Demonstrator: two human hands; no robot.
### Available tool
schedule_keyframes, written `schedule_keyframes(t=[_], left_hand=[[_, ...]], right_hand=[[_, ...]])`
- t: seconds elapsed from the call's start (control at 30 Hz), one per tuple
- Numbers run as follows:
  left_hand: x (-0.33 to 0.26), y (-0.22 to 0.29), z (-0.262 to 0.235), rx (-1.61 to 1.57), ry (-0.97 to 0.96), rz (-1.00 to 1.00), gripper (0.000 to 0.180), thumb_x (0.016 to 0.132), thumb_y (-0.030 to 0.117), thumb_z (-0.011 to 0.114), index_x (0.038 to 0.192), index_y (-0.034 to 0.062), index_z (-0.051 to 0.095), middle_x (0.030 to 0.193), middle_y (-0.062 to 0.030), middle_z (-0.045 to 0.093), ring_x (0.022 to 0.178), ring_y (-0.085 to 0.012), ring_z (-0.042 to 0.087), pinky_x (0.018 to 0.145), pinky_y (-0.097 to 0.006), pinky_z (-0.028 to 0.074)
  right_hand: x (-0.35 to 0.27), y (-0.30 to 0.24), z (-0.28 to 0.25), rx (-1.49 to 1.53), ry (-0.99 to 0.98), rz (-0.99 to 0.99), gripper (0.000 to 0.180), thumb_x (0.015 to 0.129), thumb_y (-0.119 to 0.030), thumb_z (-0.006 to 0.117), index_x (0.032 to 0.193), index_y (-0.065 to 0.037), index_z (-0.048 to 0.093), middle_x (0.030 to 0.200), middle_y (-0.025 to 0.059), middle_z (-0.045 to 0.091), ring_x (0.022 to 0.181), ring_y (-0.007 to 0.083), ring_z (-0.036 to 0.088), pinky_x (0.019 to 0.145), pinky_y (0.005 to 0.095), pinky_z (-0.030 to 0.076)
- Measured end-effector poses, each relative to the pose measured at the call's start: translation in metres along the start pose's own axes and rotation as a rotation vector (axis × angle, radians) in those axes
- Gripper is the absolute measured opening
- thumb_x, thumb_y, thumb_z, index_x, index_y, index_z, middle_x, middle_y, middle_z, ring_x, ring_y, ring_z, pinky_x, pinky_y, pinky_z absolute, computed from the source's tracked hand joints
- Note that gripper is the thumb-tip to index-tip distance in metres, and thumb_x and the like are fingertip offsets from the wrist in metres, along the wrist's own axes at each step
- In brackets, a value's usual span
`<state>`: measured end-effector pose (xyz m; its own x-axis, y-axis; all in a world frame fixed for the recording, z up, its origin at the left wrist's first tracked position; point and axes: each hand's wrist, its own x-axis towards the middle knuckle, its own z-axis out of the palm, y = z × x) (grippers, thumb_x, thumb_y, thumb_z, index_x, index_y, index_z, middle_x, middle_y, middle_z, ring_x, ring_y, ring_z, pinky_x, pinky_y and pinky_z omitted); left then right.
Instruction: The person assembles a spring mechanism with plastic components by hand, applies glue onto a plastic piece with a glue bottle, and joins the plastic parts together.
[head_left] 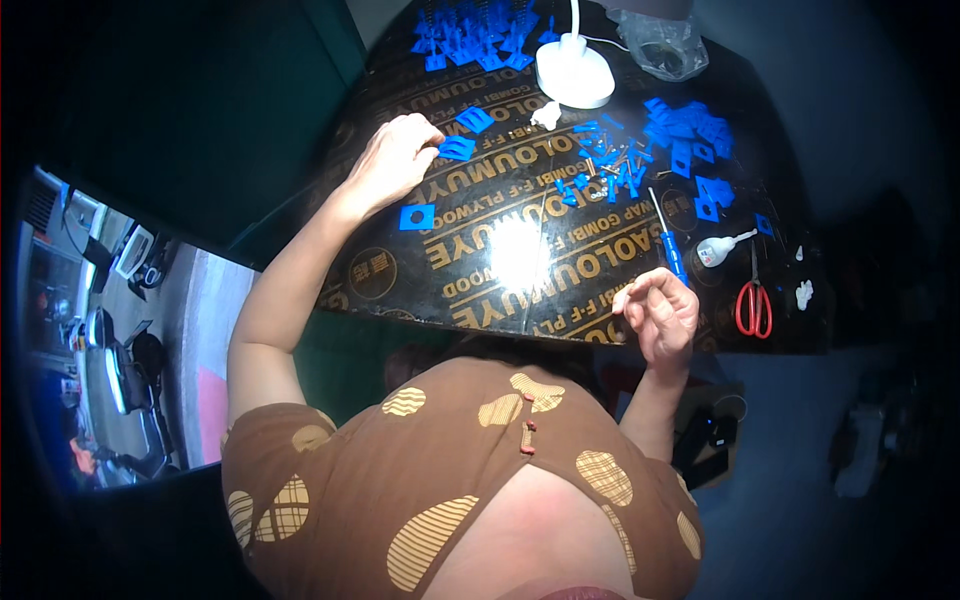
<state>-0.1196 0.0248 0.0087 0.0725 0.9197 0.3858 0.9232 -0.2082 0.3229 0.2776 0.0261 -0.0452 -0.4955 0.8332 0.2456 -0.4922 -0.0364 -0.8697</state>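
Observation:
My left hand [393, 160] reaches over the left part of the table, thumb and fingertips closed at the edge of a small blue plastic piece [458, 149]. Just beyond it lies another blue piece [474, 120]. Closer to me sits a square blue piece with a round hole [405, 218]. Over the table's front edge, my right hand [664, 318] is raised with its fingers curled in toward the thumb; whatever they may hold is too small to make out. A screwdriver with a blue handle [672, 255] lies right beyond that hand.
Blue parts [475, 35] crowd the far left, with a white lamp base [575, 75] and a plastic bag [665, 50] beside them. Small blue pins [610, 165] and flat blue parts [690, 130] are heaped right. Red-handled scissors [753, 308] and a white bottle [715, 250] lie near the right edge.

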Motion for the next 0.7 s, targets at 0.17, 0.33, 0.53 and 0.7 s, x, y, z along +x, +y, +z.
schedule_keyframes(t=[0.17,0.33,0.53,0.7], left_hand=[[-0.017,0.010,-0.019,-0.118,-0.134,-0.193,0.014,0.081,0.009,0.063,0.090,-0.0006,0.066,0.091,-0.0139,0.064,0.095,-0.0288,0.061,0.083,-0.040,0.049],[-0.029,0.017,-0.033,-0.252,-0.358,-0.258,0.020,0.076,0.012,0.069,0.091,-0.0009,0.065,0.092,-0.0146,0.061,0.090,-0.0267,0.061,0.077,-0.038,0.049],[-0.041,0.014,-0.028,-0.144,-0.434,-0.161,0.027,0.075,0.017,0.075,0.090,0.0019,0.059,0.094,-0.0134,0.055,0.101,-0.0304,0.052,0.086,-0.039,0.044],[-0.046,0.015,-0.025,-0.137,-0.372,-0.152,0.027,0.075,0.015,0.074,0.093,0.0017,0.059,0.094,-0.0152,0.056,0.097,-0.0309,0.054,0.083,-0.041,0.045]], right_hand=[[0.001,0.001,0.001,0.014,-0.009,-0.019,0.018,0.095,-0.010,0.054,0.099,0.006,0.060,0.080,0.0084,0.060,0.064,0.0103,0.054,0.070,0.0248,0.047],[0.000,0.001,0.004,-0.023,0.028,-0.024,0.017,0.096,-0.009,0.052,0.097,0.006,0.060,0.076,0.0064,0.058,0.062,0.0093,0.052,0.069,0.0254,0.047],[0.001,0.000,0.007,-0.027,0.029,-0.034,0.016,0.097,-0.008,0.051,0.096,0.006,0.060,0.076,0.0059,0.058,0.062,0.0092,0.052,0.068,0.0242,0.046],[-0.001,-0.001,0.005,-0.058,0.048,-0.001,0.016,0.097,-0.007,0.051,0.096,0.006,0.060,0.078,0.0074,0.060,0.063,0.0100,0.054,0.066,0.0228,0.045]])
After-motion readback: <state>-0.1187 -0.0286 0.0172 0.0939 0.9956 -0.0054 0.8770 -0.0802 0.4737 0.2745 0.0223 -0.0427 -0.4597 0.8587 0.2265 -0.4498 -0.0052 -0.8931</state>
